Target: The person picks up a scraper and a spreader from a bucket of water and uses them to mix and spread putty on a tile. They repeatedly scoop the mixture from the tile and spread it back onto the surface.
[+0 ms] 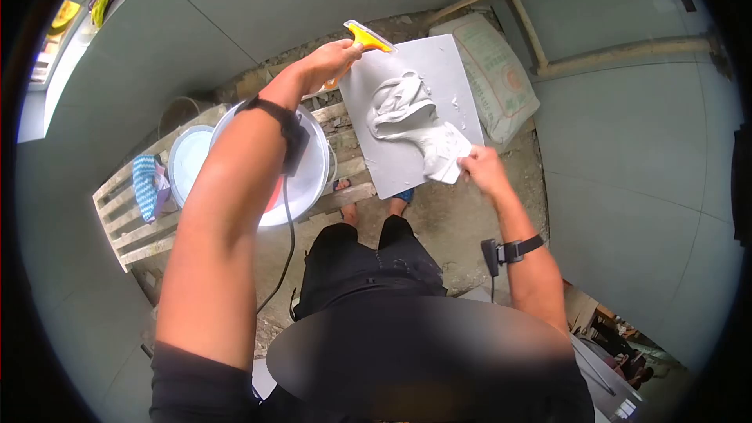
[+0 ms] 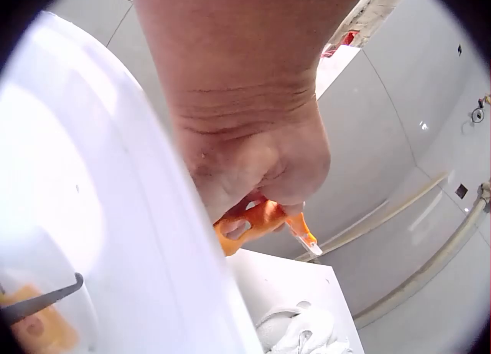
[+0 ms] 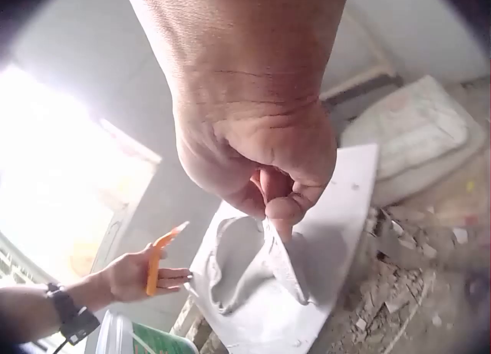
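A grey tile (image 1: 392,160) lies tilted on a wooden pallet, with a mound of pale grey adhesive (image 1: 403,110) on it. My left hand (image 1: 333,59) grips the orange handle of a yellow scraper (image 1: 368,37) at the tile's far left corner; the same scraper (image 2: 261,223) shows in the left wrist view under the curled fingers. My right hand (image 1: 482,168) pinches the near edge of a smeared film or bag (image 1: 442,157) that lies in the adhesive. In the right wrist view the film (image 3: 280,266) hangs from my thumb and finger over the tile (image 3: 337,239).
A white bucket (image 1: 309,168) stands on the pallet (image 1: 149,227) left of the tile, a smaller white tub (image 1: 188,160) beyond it. A cement sack (image 1: 493,70) leans behind the tile. Grey wall tiles surround the rubble floor. My feet stand at the pallet's edge.
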Demonstrator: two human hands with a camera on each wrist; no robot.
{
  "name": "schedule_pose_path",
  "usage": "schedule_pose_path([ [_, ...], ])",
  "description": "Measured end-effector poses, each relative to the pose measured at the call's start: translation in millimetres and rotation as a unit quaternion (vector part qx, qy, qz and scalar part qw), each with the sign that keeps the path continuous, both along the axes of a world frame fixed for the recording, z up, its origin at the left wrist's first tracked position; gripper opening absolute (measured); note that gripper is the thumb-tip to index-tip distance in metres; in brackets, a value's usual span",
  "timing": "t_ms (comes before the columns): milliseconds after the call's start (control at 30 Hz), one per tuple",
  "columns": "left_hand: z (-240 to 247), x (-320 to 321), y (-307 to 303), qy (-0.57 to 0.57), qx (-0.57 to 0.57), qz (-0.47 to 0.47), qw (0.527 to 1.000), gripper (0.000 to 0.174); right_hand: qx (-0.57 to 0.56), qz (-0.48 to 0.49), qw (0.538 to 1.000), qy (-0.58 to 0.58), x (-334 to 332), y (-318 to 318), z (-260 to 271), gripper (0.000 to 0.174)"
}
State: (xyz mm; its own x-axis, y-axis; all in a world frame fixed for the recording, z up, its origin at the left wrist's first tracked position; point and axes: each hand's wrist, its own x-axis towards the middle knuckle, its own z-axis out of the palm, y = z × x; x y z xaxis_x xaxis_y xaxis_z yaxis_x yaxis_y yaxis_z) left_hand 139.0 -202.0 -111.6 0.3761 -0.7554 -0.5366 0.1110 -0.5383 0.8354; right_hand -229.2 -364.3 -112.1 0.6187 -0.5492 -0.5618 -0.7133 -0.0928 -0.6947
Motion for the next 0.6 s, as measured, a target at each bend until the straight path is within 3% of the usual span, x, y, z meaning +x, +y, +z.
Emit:
schedule_pose_path([
  [100,8.3,-5.6,0.6,-0.005,0.002,-0.006,1.0,0.039,0.181,-0.278,0.939,-0.089,-26.7,30.3,-41.2,0.004],
  [233,8.7,-5.4,-0.8,0.013,0.02,-0.016,1.0,0.035,0.228,-0.378,0.867,-0.23,18.1,63.8,-51.2,0.007],
  [333,2.2,-9.4,-2.8,0.027,0.01,0.018,0.999,0.036,0.219,-0.377,0.864,-0.251,67.1,59.9,-58.0,0.007],
  [433,-2.6,-11.7,-0.3,0.028,-0.004,0.045,0.999,0.038,0.144,-0.265,0.927,-0.222,89.5,43.4,-41.0,0.008],
  [500,-5.8,-9.7,-1.4,0.03,0.003,0.067,0.997,0.039,-0.066,-0.082,0.976,-0.191,89.8,30.1,-11.6,0.008],
  [533,-6.7,-8.5,-0.6,0.032,-0.002,0.063,0.997,0.038,-0.171,0.017,0.97,-0.17,93.5,26.1,4.4,0.009],
  [600,-8.6,-7.8,1.9,0.037,-0.008,0.055,0.998,0.037,-0.346,0.134,0.9,-0.229,98.5,29.8,27.4,0.013],
])
